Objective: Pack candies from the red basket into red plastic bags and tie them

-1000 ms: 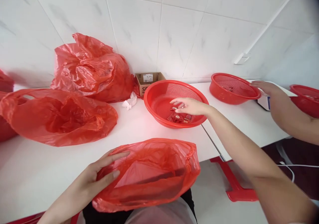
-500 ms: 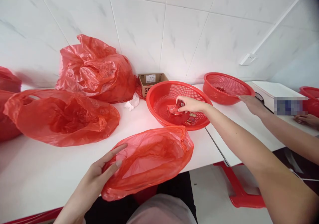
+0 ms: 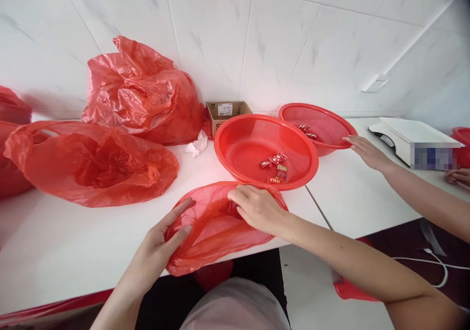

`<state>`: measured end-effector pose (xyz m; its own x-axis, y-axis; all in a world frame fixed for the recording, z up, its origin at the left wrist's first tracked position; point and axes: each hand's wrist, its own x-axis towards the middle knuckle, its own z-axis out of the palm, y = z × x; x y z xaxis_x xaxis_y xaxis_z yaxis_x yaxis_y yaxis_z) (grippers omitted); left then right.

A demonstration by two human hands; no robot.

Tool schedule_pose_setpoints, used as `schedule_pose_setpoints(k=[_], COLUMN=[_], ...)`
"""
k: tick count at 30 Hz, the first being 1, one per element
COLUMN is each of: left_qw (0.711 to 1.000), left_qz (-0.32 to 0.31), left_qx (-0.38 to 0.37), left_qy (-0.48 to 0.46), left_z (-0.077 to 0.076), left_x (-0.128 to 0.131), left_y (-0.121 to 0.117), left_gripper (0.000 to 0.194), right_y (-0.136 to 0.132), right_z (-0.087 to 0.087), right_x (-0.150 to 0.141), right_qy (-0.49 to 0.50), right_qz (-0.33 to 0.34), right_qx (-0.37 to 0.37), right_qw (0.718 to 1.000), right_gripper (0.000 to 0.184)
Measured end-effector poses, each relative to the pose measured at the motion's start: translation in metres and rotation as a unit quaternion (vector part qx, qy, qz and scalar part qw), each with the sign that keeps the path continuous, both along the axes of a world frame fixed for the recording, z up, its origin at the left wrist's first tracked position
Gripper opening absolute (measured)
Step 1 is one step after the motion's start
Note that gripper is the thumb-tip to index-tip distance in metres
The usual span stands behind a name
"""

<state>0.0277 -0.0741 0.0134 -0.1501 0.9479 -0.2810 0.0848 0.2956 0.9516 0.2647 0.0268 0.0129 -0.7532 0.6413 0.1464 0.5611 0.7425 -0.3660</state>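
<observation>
Red bag (image 3: 211, 249), mouth open, at counter's (image 3: 81, 242) near edge; red basket (image 3: 235, 156) with wrapped pieces (image 3: 277, 159) just beyond, far side. Left hand (image 3: 157, 247) at bag's left rim, thumb and fingers spread; grip unclear. Right hand (image 3: 259, 210) at bag's mouth, fingers curled; cannot tell if holding anything.

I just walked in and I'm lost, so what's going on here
A person's left hand steadies an open bag at the edge of the table, while the right hand is in the bag's mouth; whether it holds anything is unclear. Just beyond, a basket has a few packets in it. A co-worker's hand is at the rim of another basket.
</observation>
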Motion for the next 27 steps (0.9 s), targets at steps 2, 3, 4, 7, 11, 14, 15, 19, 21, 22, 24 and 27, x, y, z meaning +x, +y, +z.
schedule_pose_setpoints(k=[2,3,4,7,11,14,15,19,21,22,24,27], left_qw=[1.0,1.0,1.0,1.0,0.995,0.988,0.986,0.985,0.988,0.989,0.99,0.989], left_qz=[0.002,-0.002,-0.006,-0.017,-0.035,-0.062,-0.069,-0.065,-0.058,-0.056,-0.052,-0.048], left_qx=[0.001,0.0,-0.001,0.003,0.032,0.052,0.058,0.06,0.053,0.051,0.052,0.063], left_qy=[0.001,0.001,0.001,0.008,0.082,0.131,0.139,0.148,0.137,0.13,0.123,0.122], left_z=[-0.001,-0.001,-0.001,-0.002,-0.003,-0.005,-0.006,-0.008,-0.008,-0.008,-0.008,-0.007], left_x=[0.0,0.0,0.001,0.001,0.0,-0.003,-0.003,-0.004,-0.004,-0.003,-0.003,-0.003], left_y=[-0.002,-0.002,-0.003,-0.004,-0.007,-0.01,-0.01,-0.013,-0.013,-0.014,-0.014,-0.014], left_gripper=[0.063,0.064,0.064,0.065,0.061,0.063,0.063,0.061,0.061,0.061,0.061,0.061], right_y=[-0.002,-0.002,-0.003,-0.008,-0.014,-0.015,-0.014,-0.01,-0.011,-0.013,-0.018,-0.021], right_z=[-0.011,-0.013,-0.013,-0.007,-0.001,0.004,0.006,0.007,0.003,0.001,0.0,0.011], right_x=[0.006,0.01,0.014,0.023,0.028,0.025,0.023,0.012,0.005,0.001,-0.007,-0.013], right_qy=[-0.036,-0.041,-0.037,-0.032,-0.034,0.049,0.085,0.186,0.203,0.204,0.193,0.188], right_qz=[0.056,0.082,0.1,0.077,-0.05,-0.108,-0.118,-0.115,-0.103,-0.096,-0.074,-0.035], right_qx=[0.026,0.007,-0.022,-0.092,-0.148,-0.244,-0.279,-0.453,-0.508,-0.515,-0.485,-0.377], right_qw=[0.997,0.996,0.994,0.992,0.987,0.963,0.949,0.864,0.831,0.827,0.849,0.906], right_gripper=[0.031,0.031,0.031,0.035,0.044,0.051,0.052,0.05,0.045,0.041,0.035,0.035])
